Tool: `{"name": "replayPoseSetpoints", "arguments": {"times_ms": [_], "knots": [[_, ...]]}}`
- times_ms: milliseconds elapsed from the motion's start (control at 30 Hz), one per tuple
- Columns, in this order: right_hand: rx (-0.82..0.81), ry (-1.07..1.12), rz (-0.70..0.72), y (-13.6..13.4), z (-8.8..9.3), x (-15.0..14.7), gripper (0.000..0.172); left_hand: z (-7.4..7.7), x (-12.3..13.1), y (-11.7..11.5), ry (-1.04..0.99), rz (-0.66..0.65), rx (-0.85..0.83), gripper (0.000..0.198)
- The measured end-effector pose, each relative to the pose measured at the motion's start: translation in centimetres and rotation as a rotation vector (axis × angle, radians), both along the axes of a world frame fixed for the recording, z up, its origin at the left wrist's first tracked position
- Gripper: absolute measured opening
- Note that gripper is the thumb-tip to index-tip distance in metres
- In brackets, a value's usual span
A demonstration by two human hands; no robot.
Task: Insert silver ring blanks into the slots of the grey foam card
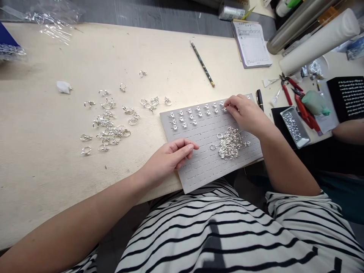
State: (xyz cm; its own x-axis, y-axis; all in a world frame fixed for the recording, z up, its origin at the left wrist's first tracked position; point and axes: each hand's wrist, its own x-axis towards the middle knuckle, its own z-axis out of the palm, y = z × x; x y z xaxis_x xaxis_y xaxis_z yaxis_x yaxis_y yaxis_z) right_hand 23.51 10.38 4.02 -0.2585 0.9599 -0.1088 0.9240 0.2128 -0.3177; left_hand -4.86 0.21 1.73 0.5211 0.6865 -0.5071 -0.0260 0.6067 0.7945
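Note:
A grey slotted foam tray (204, 163) lies at the table's near edge, its top rows filled with silver rings (186, 117). A heap of loose silver rings (231, 142) sits on the tray's right half. My right hand (247, 113) reaches to the tray's upper right, fingertips pinched together on a ring at the top row. My left hand (170, 157) rests on the tray's left edge, fingers curled and pressing the foam, holding it down.
Scattered silver rings (109, 127) lie on the table to the left. A pencil (202, 63), a notepad (251, 44), a black pen (259, 99), red pliers (298, 100), a small metal tray (295, 126) and rolls (318, 41) crowd the right. Another person's arm (348, 131) shows at far right.

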Motion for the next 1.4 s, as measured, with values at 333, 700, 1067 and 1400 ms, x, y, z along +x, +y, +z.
{"name": "replayPoseSetpoints", "arguments": {"times_ms": [333, 700, 1067, 1400], "knots": [[0.182, -0.018, -0.045, -0.4, -0.2, -0.1, 0.006, 0.3, -0.1, 0.0, 0.033, -0.008, -0.008, 0.029], [0.136, 0.060, -0.142, -1.2, -0.7, -0.4, 0.006, 0.1, -0.2, -0.1, 0.015, 0.001, -0.021, 0.028], [0.002, -0.022, -0.088, -5.6, 2.5, 0.8, 0.016, 0.1, -0.3, -0.1, 0.007, 0.005, -0.031, 0.027], [-0.030, 0.214, -0.229, -3.8, 0.6, 1.6, 0.015, -0.1, -0.3, 0.0, 0.010, 0.005, -0.023, 0.027]]}}
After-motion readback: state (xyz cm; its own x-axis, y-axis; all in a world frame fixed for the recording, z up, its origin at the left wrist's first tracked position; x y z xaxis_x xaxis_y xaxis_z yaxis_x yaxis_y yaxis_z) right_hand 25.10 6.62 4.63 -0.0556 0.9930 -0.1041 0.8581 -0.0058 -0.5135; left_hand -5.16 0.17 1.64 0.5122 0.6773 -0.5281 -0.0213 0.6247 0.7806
